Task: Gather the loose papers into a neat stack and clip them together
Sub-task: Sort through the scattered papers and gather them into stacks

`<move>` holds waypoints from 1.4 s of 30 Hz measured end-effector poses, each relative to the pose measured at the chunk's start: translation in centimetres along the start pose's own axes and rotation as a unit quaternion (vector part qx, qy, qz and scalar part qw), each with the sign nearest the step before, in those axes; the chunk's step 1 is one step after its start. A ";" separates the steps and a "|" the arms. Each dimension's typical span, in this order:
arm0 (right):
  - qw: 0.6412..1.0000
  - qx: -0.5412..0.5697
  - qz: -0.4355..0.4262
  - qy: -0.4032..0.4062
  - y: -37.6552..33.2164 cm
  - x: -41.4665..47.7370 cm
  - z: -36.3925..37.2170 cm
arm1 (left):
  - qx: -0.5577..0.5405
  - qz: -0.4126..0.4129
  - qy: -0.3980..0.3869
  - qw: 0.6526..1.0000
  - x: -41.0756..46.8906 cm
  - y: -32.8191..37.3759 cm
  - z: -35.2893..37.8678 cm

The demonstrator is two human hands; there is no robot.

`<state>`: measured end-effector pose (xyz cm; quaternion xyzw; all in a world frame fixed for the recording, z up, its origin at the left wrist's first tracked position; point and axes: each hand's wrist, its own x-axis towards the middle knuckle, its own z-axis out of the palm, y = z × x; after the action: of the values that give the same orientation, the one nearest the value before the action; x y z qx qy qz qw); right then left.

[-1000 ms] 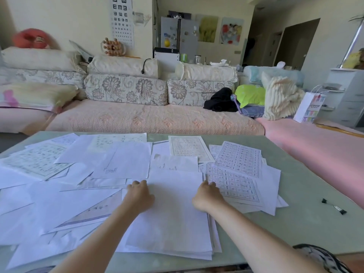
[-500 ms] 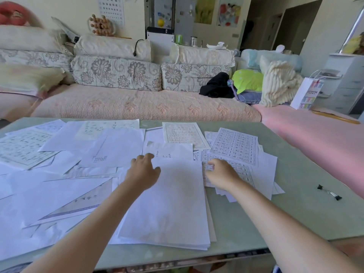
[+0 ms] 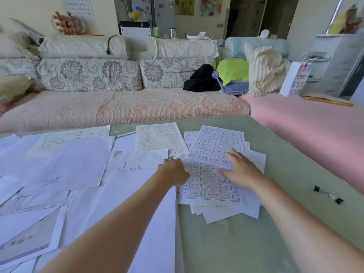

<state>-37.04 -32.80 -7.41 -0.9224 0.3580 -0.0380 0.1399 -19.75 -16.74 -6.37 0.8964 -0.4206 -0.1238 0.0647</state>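
Note:
Loose white papers [image 3: 78, 166] lie scattered over the left and middle of a pale green table [image 3: 295, 174]. A small heap of grid-printed sheets [image 3: 208, 186] sits to the right of a larger blank stack [image 3: 137, 213]. My left hand [image 3: 174, 171] rests on the heap's left edge, fingers curled; whether it pinches a sheet is hidden. My right hand [image 3: 241, 170] lies flat on the grid sheets with fingers spread. A black binder clip [image 3: 328, 194] lies alone on the table to the right, well apart from both hands.
A floral sofa [image 3: 118, 107] runs behind the table's far edge, and a pink-covered seat [image 3: 315, 123] stands to the right. Bare table surface [image 3: 246, 243] shows in front of the heap and around the clip. A white shopping bag [image 3: 295, 79] stands far right.
Both hands left the big blank stack and moved right and forward onto the grid-printed heap. The right hand opened flat on it. The view swung right and down.

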 end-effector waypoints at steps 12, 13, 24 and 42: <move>0.997 0.025 -0.055 0.046 2.9 -0.8 0.7 | -0.102 -0.124 0.038 0.986 4.5 3.7 -0.7; 0.998 0.022 -0.050 0.028 3.2 -1.0 1.1 | -0.120 -0.124 0.033 0.984 4.6 3.8 -0.7; 0.995 0.051 -0.052 0.062 5.1 -1.9 0.9 | -0.398 -0.089 -0.031 0.912 4.8 6.1 0.3; 0.859 0.366 0.316 0.168 7.2 -4.4 -2.9 | -0.322 -0.005 0.036 0.946 2.6 7.3 1.1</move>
<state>-45.49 -35.56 -6.57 -0.6219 0.6082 -0.2745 0.4098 -23.88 -23.42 -6.26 0.8336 -0.3516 -0.2210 0.3642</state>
